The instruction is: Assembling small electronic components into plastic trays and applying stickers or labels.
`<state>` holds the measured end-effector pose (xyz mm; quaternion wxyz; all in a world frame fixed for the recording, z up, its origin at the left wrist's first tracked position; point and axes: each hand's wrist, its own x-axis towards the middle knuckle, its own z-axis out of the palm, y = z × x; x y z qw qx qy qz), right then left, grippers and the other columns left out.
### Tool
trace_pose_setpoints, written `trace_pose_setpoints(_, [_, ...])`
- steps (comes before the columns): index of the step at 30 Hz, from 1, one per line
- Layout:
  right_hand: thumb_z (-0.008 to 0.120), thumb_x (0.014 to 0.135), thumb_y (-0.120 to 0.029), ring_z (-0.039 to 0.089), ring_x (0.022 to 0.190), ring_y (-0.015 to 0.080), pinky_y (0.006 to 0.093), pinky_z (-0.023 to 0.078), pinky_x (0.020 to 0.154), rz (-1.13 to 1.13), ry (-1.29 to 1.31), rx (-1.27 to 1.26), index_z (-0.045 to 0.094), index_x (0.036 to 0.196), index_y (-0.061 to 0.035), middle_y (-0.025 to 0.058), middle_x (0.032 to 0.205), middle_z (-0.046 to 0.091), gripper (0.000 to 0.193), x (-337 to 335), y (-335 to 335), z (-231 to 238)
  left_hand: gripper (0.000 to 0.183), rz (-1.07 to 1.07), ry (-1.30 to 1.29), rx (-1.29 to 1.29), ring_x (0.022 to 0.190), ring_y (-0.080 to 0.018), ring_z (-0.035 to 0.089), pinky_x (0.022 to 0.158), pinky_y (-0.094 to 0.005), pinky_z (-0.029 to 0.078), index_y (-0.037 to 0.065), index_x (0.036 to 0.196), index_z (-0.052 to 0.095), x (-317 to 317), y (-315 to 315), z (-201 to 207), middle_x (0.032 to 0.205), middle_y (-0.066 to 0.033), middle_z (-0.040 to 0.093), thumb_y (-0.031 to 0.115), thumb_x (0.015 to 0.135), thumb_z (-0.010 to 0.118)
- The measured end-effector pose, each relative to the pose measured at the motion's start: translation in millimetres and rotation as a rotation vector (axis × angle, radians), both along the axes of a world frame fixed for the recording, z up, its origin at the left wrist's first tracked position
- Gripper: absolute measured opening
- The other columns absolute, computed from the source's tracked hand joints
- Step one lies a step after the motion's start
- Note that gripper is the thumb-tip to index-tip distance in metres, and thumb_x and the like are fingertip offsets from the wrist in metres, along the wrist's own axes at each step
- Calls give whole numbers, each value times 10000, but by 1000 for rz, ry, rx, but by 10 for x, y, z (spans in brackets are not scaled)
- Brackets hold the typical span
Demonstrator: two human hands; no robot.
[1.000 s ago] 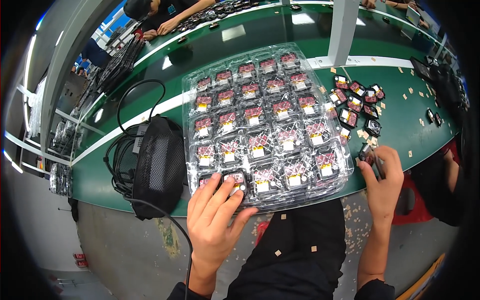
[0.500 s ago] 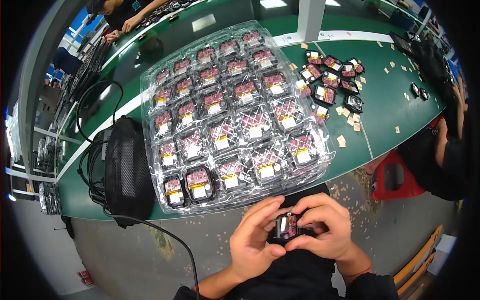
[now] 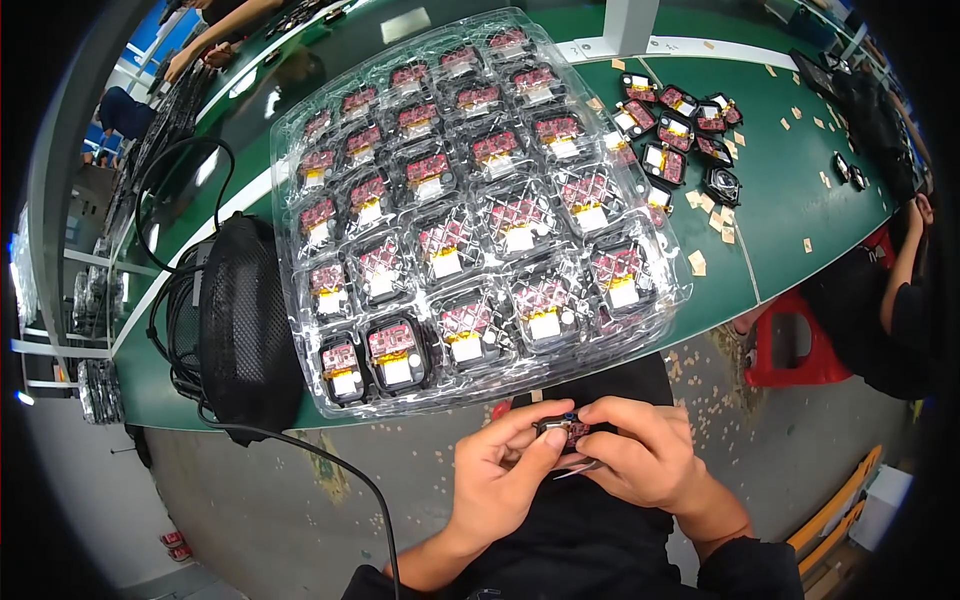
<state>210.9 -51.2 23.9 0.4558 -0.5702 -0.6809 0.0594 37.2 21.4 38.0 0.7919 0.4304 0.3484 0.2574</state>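
Observation:
A small black device casing point(image 3: 572, 432) with a red circuit board in it, much like a smartwatch body, is held between both hands above my lap. My left hand point(image 3: 503, 478) pinches its left side, thumb on top. From the other side, the fingers of my right hand point(image 3: 640, 450) close on its edge and hide part of it. A thin pale strip point(image 3: 578, 469) shows just under the right fingers; what it is I cannot tell. Beyond my hands lies a clear plastic tray point(image 3: 450, 392) with rows of similar casings, each with a red board and a white patch.
Loose casings point(image 3: 676, 131) and small tan paper pieces point(image 3: 697, 262) lie on the green table point(image 3: 800, 215). At left are a black mesh bag point(image 3: 250, 330) and a cable point(image 3: 345, 468). A red stool point(image 3: 797, 345) and a seated person point(image 3: 860, 300) are at right.
The casing has tilted in my hands, so its board shows less. My left thumb has come onto its top, and both hands are closer together. The view has shifted slightly.

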Motion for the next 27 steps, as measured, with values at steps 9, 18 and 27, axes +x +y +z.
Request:
trace_pose_setpoints(9, [921,707,-121,701,774,123,256,554,554,-18,341,-66,664,955,-44,142,1103,681,366,-43,-26,13,523,-15,-212,48,1145,-191,642,982,-334,540,-80,1470,457,5,-3,-5,1235,-157,649,7,991,648])
trace_pose_setpoints(18, [865,826,-97,627,639,113,265,490,504,46,491,-158,583,1146,-22,177,1108,661,433,-1,-101,-26,696,182,-194,278,1150,-324,657,1001,-463,555,-56,1310,562,8,-66,-180,1282,-220,589,413,869,827])
trace_pose_setpoints(27, [846,740,-48,615,573,167,283,475,494,-114,-27,52,717,1016,-37,49,881,695,305,21,-64,-39,708,211,-170,185,1187,-347,644,1060,-493,544,-77,1285,575,23,-112,-122,1318,-217,546,380,828,865])
